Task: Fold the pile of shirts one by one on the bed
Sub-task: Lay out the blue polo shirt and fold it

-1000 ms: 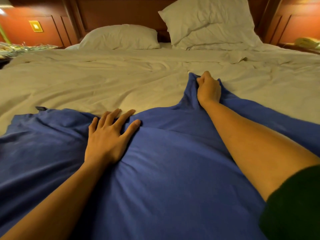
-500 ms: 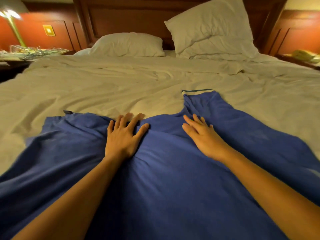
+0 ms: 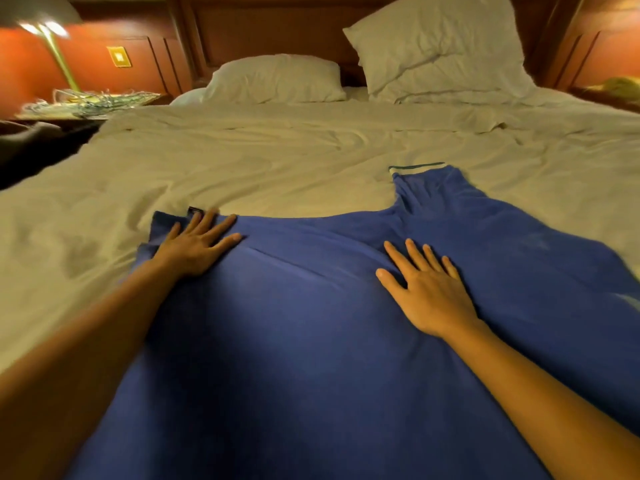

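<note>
1. The blue shirt [image 3: 311, 341] lies spread on the bed [image 3: 277, 161], with one sleeve [image 3: 436, 195] stretched out.
2. The left hand [image 3: 194, 247] and right hand [image 3: 429, 289] press flat on it with fingers straight, gripping nothing. This looks like smoothing before the fold.
3. Next, the sleeve likely needs pinching and folding inward.
4. The dark tag [image 3: 194, 211] is too small to read.

Wooden headboard [image 3: 277, 32]; flat pillow [image 3: 273, 79], propped pillow [image 3: 436, 46]; lit lamp [image 3: 52, 43] left; orange wall [image 3: 20, 71].
</note>
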